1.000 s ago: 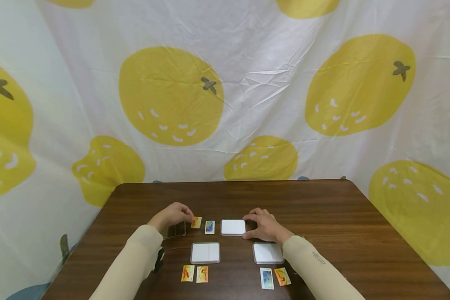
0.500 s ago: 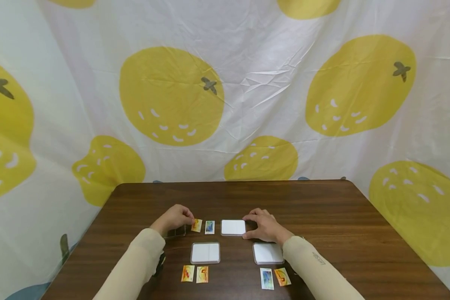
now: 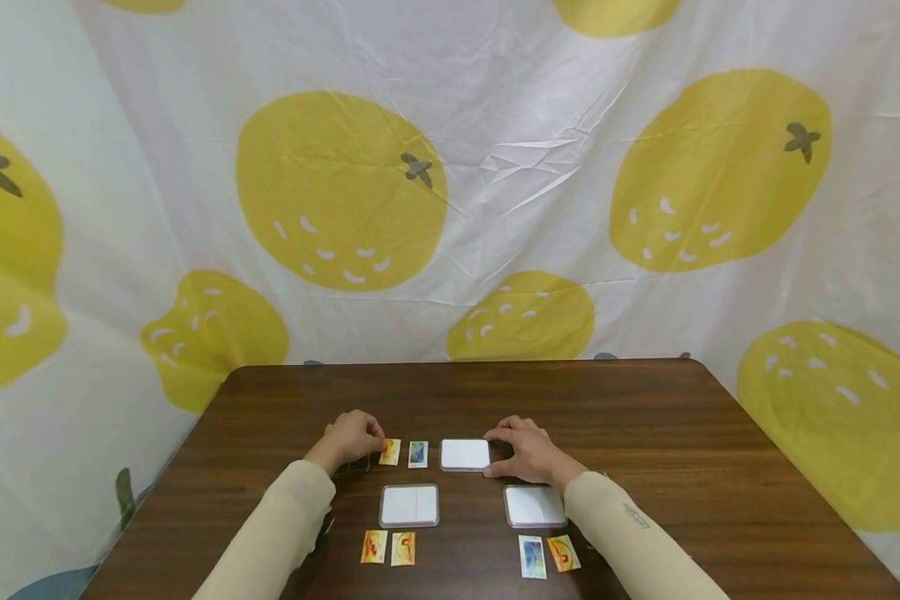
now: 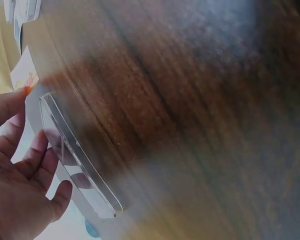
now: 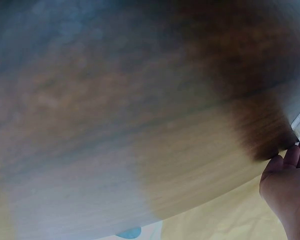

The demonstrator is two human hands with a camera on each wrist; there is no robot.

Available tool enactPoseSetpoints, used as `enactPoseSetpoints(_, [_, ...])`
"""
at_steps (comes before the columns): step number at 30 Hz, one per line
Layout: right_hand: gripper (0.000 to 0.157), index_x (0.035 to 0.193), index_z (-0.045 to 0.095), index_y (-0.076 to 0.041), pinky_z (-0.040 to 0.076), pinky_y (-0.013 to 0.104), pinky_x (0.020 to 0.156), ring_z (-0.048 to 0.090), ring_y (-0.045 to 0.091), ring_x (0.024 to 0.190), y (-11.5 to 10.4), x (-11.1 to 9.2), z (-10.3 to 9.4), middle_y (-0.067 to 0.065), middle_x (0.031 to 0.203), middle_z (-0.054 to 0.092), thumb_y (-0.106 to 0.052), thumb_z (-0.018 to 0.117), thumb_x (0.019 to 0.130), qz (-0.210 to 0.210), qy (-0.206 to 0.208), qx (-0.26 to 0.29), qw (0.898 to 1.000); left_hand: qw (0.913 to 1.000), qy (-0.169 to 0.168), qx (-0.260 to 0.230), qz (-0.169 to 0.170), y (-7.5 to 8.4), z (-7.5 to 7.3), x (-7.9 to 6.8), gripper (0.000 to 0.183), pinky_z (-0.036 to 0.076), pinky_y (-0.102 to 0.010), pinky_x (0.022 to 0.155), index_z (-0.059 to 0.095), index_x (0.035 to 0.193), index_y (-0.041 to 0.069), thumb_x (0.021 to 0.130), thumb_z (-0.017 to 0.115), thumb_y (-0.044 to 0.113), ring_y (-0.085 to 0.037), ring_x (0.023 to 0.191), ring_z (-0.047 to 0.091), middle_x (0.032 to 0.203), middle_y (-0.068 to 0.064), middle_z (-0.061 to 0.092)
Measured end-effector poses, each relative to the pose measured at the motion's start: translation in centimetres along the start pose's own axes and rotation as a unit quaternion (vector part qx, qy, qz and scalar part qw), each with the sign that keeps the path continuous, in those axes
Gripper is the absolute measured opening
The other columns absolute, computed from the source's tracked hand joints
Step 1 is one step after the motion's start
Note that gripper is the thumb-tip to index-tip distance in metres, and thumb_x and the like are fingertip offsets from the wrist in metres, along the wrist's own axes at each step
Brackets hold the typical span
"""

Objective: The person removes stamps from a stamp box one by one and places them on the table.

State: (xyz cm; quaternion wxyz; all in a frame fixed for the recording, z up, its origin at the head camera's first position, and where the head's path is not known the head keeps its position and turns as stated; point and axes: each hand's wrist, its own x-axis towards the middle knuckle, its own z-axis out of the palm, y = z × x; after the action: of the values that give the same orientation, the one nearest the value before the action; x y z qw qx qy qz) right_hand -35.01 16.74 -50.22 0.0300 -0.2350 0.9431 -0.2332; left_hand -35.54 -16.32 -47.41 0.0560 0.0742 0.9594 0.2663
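Note:
In the head view my left hand (image 3: 349, 438) pinches the left edge of an orange stamp (image 3: 392, 452). The left wrist view shows fingertips at a corner of that stamp (image 4: 26, 75), and a transparent case (image 4: 82, 170) beneath the other fingers. A blue-green stamp (image 3: 417, 454) lies just right of the orange one. My right hand (image 3: 531, 452) holds the right end of a flat clear case with a white insert (image 3: 465, 455), thumb at the near corner and index finger at the far one. In the right wrist view, fingers (image 5: 291, 156) touch a case corner.
Two more white-filled cases, a left one (image 3: 409, 506) and a right one (image 3: 535, 507), lie nearer on the brown table (image 3: 720, 500). Before the left case are two orange stamps (image 3: 388, 548); before the right, a blue stamp (image 3: 532, 557) and an orange-yellow one (image 3: 564, 553). A lemon-patterned cloth (image 3: 495, 167) hangs behind.
My left hand and the orange stamp have shifted slightly toward me, and the hand covers more of the transparent case. The right hand stays in place.

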Motion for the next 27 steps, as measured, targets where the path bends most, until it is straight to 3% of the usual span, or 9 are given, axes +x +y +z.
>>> enactPoseSetpoints(11, [0.057,0.128,0.066,-0.019,0.03,0.055,0.104,0.042,0.033,0.126,0.02,0.11,0.03,0.008,0.133,0.051,-0.044,0.081,0.08,0.005,-0.001,0.002,1.0,0.9997,0.01,0.022,0.009,-0.25,0.22,0.21,0.013,0.034,-0.05,0.083,0.07,0.075,0.015,0.085,0.077,0.021,-0.025,0.089,0.051,0.076,0.003,0.06])
enactPoseSetpoints(27, [0.057,0.128,0.065,-0.019,0.03,0.056,0.104,0.042,0.034,0.126,0.22,0.15,0.26,0.008,0.132,0.051,-0.045,0.081,0.08,0.0,0.0,0.001,1.0,0.9997,0.005,0.014,0.021,-0.84,-0.27,0.12,0.011,0.037,-0.061,0.093,0.071,0.092,0.01,0.086,0.075,0.019,-0.025,0.09,0.057,0.09,-0.001,0.066])
